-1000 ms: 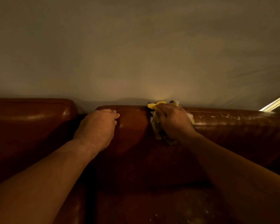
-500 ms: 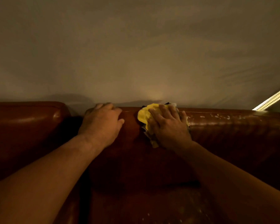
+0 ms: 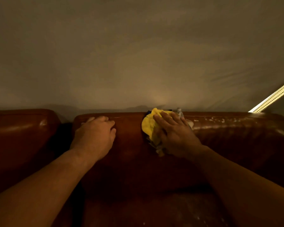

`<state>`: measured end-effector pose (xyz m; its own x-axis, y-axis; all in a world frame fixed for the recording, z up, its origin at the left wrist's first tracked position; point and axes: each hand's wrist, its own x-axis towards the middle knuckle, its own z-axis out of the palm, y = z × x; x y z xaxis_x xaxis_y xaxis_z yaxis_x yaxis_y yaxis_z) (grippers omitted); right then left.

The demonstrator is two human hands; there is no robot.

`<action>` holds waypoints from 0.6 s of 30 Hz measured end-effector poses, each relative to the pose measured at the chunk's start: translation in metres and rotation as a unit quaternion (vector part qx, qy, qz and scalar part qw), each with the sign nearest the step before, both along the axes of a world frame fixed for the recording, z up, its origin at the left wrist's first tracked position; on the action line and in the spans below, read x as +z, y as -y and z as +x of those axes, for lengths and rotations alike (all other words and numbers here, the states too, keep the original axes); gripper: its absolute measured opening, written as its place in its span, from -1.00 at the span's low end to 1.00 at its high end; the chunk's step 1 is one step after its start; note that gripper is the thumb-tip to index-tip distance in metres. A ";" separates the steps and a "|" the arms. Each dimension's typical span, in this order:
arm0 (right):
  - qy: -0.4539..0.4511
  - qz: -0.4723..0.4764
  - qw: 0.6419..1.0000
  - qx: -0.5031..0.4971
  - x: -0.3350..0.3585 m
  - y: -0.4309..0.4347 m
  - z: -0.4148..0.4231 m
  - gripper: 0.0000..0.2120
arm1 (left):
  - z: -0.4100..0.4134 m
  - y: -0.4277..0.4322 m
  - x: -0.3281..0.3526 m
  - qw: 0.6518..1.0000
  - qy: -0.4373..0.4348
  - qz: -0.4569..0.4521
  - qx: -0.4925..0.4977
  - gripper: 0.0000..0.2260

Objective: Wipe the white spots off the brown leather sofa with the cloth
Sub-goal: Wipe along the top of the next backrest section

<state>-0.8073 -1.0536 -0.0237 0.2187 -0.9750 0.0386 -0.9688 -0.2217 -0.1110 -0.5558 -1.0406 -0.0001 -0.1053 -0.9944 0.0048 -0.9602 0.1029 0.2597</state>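
The brown leather sofa (image 3: 131, 161) fills the lower half of the view, its back cushion running along the wall. My right hand (image 3: 175, 135) lies flat, fingers spread, pressing a bunched yellow cloth (image 3: 148, 126) against the top of that cushion. White spots (image 3: 220, 120) streak the cushion's top edge to the right of the cloth. More faint white specks (image 3: 197, 217) dot the seat at the bottom right. My left hand (image 3: 95, 135) rests palm down on the cushion's upper left corner, fingers curled over the top, holding nothing.
A second back cushion (image 3: 21, 128) stands at the left, split from the first by a dark gap. A plain beige wall (image 3: 138, 54) rises right behind the sofa. A pale strip (image 3: 272, 97) slants across the right edge.
My right hand has flattened on the cloth and spread its fingers, so more yellow shows at its left. My left hand has slid up to the cushion's top edge.
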 end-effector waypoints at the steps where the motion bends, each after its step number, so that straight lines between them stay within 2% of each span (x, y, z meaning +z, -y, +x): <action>1: 0.007 0.008 1.000 -0.009 0.002 0.004 0.000 -0.43 | 0.000 0.000 0.000 1.000 0.001 0.005 0.000 -0.65; 5: 0.047 0.001 0.998 -0.052 -0.003 0.012 0.028 -0.46 | -0.004 0.000 0.009 1.000 0.021 0.010 0.006 -0.66; 9: 0.065 0.012 0.998 -0.009 -0.002 0.009 0.016 -0.49 | -0.034 0.006 0.028 0.993 0.118 0.018 0.006 -0.64; 12: 0.052 -0.009 0.998 0.026 0.001 0.005 -0.013 -0.53 | -0.061 0.007 0.028 0.997 0.052 -0.016 -0.063 -0.62; 14: 0.046 -0.030 0.998 0.037 0.005 0.005 -0.034 -0.56 | -0.073 0.008 0.026 0.994 0.013 -0.007 -0.111 -0.59; 18: 0.029 -0.043 0.999 0.000 0.006 0.010 -0.041 -0.59 | -0.094 0.014 0.017 0.987 0.023 0.001 -0.157 -0.54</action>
